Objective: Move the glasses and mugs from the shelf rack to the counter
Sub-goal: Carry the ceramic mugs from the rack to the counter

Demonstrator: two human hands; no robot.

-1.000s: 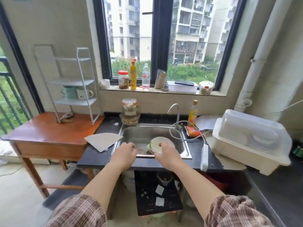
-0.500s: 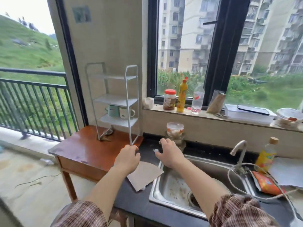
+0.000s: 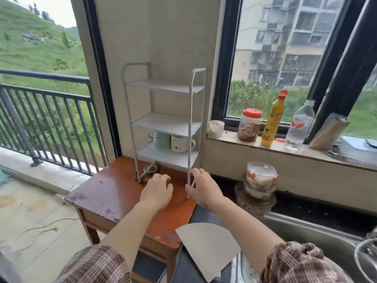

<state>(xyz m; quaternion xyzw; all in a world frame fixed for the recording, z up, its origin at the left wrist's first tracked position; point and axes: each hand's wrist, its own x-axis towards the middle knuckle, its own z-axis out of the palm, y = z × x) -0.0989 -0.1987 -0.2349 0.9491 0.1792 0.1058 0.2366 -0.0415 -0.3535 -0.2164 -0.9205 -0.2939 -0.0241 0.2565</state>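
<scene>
Both mugs stand side by side on the lowest shelf of the shelf rack [image 3: 166, 123]. The mint-green mug [image 3: 162, 139] is toward the rack's left side and the white mug [image 3: 180, 144] toward its right, so close together that I cannot tell whether they touch.

My left hand [image 3: 157, 190] hovers in front of the rack's foot, fingers loosely bent and holding nothing. My right hand [image 3: 202, 187] is just beside the rack's front right post, also slack and gripping nothing. Whether my thumb brushes that post I cannot tell.

I judge the mugs to be glazed ceramic: stiff, smooth, fairly weighty, and apt to chip if knocked against the metal posts or each other. The middle shelf sits low over their rims, so I would draw each one forward out of the rack rather than lift it.

The white mug's handle points toward the right post, an easy hook for my right fingers. The green one's handle shows at its left, which suits my left hand. Failing that, I would wrap round the body with my thumb opposite my fingers — the glaze may be slick.

Under the lowest shelf lies a small glassy thing [image 3: 150, 170], too blurred to name. The counter [image 3: 318, 207] lies to the rack's right.
</scene>
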